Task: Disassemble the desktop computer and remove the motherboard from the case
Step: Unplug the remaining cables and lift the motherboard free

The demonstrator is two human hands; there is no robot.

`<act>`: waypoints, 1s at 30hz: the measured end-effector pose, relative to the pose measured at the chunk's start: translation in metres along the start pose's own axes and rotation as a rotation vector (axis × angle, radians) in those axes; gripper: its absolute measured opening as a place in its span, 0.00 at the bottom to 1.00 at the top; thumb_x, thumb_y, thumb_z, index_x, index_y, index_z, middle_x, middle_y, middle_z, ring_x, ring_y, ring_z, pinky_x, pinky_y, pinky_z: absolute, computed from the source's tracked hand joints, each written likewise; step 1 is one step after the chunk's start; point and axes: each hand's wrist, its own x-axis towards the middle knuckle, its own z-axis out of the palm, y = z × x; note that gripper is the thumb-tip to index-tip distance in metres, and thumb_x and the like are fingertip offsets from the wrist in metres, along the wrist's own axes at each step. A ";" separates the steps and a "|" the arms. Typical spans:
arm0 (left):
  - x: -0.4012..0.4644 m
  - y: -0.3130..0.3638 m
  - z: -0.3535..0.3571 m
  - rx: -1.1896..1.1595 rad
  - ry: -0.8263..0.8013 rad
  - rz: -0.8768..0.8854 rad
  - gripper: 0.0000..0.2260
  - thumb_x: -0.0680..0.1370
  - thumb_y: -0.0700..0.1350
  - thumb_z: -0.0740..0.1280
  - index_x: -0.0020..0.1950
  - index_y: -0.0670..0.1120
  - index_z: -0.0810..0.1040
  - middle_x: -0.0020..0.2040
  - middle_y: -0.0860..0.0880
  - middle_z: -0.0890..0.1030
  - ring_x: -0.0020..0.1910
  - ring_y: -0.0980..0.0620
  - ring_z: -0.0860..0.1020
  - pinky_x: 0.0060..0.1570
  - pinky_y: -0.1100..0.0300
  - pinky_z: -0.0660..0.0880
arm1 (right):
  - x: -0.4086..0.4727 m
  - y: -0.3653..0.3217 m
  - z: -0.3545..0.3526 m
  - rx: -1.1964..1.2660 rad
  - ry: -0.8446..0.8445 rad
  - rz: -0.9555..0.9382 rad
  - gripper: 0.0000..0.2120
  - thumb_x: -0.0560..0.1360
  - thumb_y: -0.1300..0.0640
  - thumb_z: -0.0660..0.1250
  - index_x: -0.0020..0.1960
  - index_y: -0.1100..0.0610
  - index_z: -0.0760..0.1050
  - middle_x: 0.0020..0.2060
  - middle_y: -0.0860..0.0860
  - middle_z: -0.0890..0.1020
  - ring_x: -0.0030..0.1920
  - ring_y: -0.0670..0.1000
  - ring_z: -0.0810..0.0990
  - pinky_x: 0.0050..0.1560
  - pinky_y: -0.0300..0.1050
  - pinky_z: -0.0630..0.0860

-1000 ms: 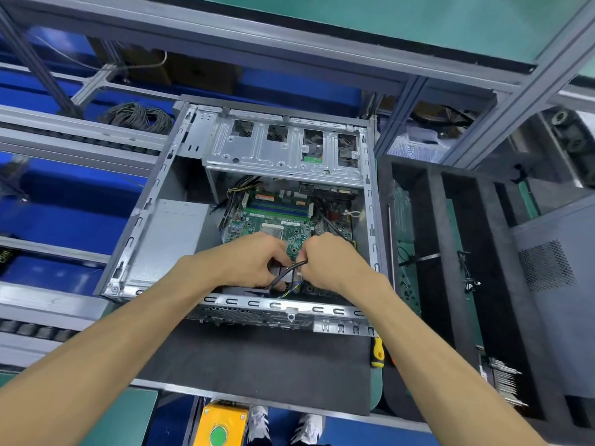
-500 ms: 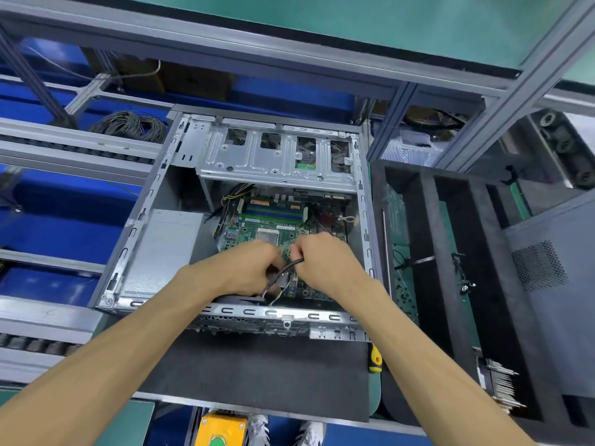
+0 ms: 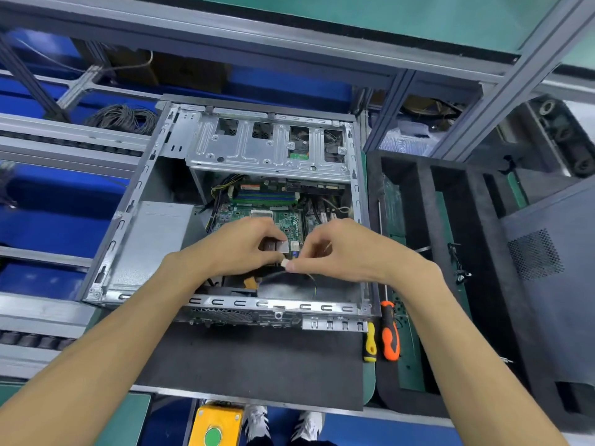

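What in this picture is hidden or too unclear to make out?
All in the head view:
- Near part of the circuit board: covered by the left hand and right hand.
- Small white plug at the right fingertips: too small to tell its type or whether it is free.
- Round dark part under the hands: blurred.
- Screwdrivers: shafts partly behind the case.
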 end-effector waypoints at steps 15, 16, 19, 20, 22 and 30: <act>-0.011 0.011 -0.016 -0.194 0.115 0.034 0.16 0.74 0.50 0.75 0.60 0.49 0.83 0.45 0.56 0.78 0.46 0.60 0.76 0.53 0.60 0.72 | 0.033 0.002 0.036 -0.444 0.221 -0.041 0.33 0.70 0.42 0.74 0.70 0.54 0.67 0.62 0.52 0.75 0.64 0.55 0.69 0.62 0.51 0.68; -0.012 0.011 -0.017 -0.200 0.107 0.035 0.16 0.74 0.50 0.75 0.60 0.49 0.83 0.46 0.56 0.78 0.46 0.60 0.76 0.53 0.60 0.72 | 0.034 0.001 0.037 -0.487 0.238 -0.057 0.31 0.71 0.40 0.73 0.68 0.52 0.69 0.61 0.51 0.76 0.62 0.54 0.70 0.62 0.52 0.66; -0.016 0.010 -0.016 -0.145 0.064 0.029 0.15 0.74 0.51 0.74 0.60 0.52 0.79 0.51 0.55 0.79 0.51 0.55 0.76 0.56 0.54 0.74 | 0.033 0.002 0.039 -0.535 0.296 -0.093 0.25 0.70 0.38 0.70 0.61 0.51 0.75 0.54 0.48 0.79 0.58 0.52 0.75 0.60 0.52 0.65; -0.018 0.011 -0.015 -0.093 0.046 0.030 0.16 0.73 0.53 0.74 0.60 0.53 0.76 0.51 0.56 0.77 0.51 0.56 0.75 0.54 0.54 0.74 | 0.032 0.002 0.040 -0.528 0.311 -0.100 0.24 0.69 0.38 0.70 0.58 0.52 0.76 0.52 0.48 0.80 0.56 0.52 0.75 0.59 0.51 0.65; -0.019 0.012 -0.012 0.052 0.038 0.048 0.19 0.71 0.53 0.72 0.59 0.55 0.71 0.51 0.58 0.74 0.51 0.57 0.72 0.49 0.57 0.72 | 0.031 0.002 0.041 -0.524 0.331 -0.105 0.22 0.69 0.38 0.70 0.55 0.52 0.77 0.49 0.48 0.79 0.54 0.52 0.76 0.57 0.49 0.65; -0.016 0.017 -0.001 0.427 0.122 0.146 0.21 0.68 0.47 0.72 0.58 0.49 0.68 0.51 0.54 0.71 0.48 0.53 0.68 0.40 0.60 0.62 | 0.017 0.005 0.038 -0.453 0.216 -0.057 0.32 0.73 0.44 0.72 0.71 0.57 0.67 0.63 0.52 0.71 0.65 0.54 0.66 0.65 0.48 0.68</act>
